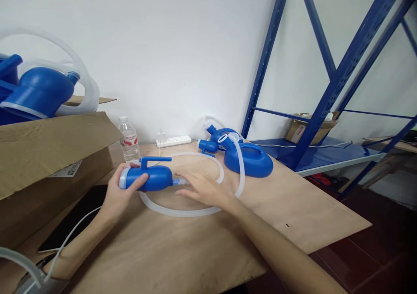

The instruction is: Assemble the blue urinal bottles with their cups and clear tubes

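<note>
The left hand [119,189] is closed around a blue plastic urinal-shaped bottle with a looped handle and pale rim [156,178], held sideways above the left half of the brown wooden table [293,207]. The right hand [202,187] is partly open, thumb apart from the fingers, at the bottle's narrow clear-tipped neck; whether it grips that tip I cannot tell.

Below both hands, a translucent white hose [182,213] loops across the table's middle. Three more blue vessels sit toward the far edge, right of centre: a large handled one [249,161], a small one lying on its side [207,146] and another partly hidden behind [218,133].

One clear water bottle [129,140] stands near the far left, its red-and-white label too small to read. One white power strip [174,141] lies along the far edge. The brown carton on the left [58,150] bears one white label [67,169] with a black square code, its text illegible; at least two blue vessels [45,90] show at its top.
</note>
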A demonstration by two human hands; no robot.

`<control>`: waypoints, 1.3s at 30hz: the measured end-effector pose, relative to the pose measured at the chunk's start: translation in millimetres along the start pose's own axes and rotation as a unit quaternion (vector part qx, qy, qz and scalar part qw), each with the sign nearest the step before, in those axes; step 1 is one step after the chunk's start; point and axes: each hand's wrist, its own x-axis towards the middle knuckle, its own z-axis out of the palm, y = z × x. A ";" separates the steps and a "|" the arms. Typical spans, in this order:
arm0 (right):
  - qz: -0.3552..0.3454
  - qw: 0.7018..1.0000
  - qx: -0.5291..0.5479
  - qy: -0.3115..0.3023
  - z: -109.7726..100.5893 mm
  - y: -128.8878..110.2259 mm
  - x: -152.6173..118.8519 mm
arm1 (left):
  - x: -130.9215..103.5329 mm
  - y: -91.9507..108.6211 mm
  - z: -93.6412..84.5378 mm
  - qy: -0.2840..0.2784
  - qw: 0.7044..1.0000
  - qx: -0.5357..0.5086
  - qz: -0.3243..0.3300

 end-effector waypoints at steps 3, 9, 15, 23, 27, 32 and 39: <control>0.019 0.996 -0.074 0.036 -9.3 17.5 -5.9 | 5.0 -0.3 -2.5 0.043 0.997 -0.059 -0.024; 0.134 0.983 -0.124 0.022 -16.1 44.4 -9.4 | 4.8 -5.8 -0.8 0.039 0.997 -0.044 -0.043; 0.127 0.991 -0.042 -0.029 -28.0 54.2 -11.7 | 1.9 -2.1 0.4 0.048 0.997 -0.025 -0.047; 0.292 0.940 0.139 -0.104 -49.5 66.1 -16.0 | 3.3 -4.5 1.2 0.042 0.996 -0.032 -0.065; 0.279 0.934 0.218 -0.042 -42.7 68.4 -9.0 | 2.6 -2.2 1.5 0.050 0.996 -0.033 -0.071; 0.210 0.959 0.186 -0.045 -39.2 55.0 -7.0 | 5.4 -6.3 -3.4 0.068 0.995 -0.013 -0.065; 0.182 0.978 0.106 -0.012 -14.0 18.1 -3.5 | 2.2 -9.4 -2.7 0.060 0.997 0.031 -0.036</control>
